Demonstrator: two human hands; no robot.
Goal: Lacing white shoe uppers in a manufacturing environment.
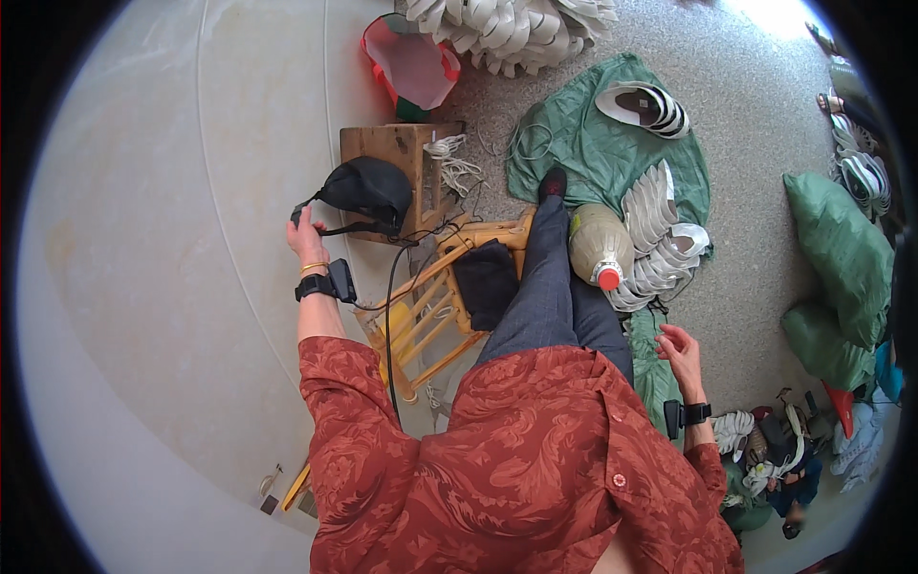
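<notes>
My left hand [306, 235] is raised beside the pale wall, its fingers closed on the strap of a black bag [363, 194]. The soft, rounded bag lies against a wooden box [390, 143], with another strap running along its lower side. My right hand [681, 354] hangs at my right side, fingers loosely bent and apart, with nothing visible in it. Nearest to it are a green sack [654, 371] and a stack of white shoe uppers [660, 273]. Black devices are strapped round both my wrists.
A wooden chair [426, 330] with a dark cloth [485, 284] stands at my left leg. A large red-capped bottle [600, 239] stands beside my legs. Ahead are a green sheet [588, 134], a red bag [406, 62] and white uppers [516, 29]. Green sacks [841, 258] lie right.
</notes>
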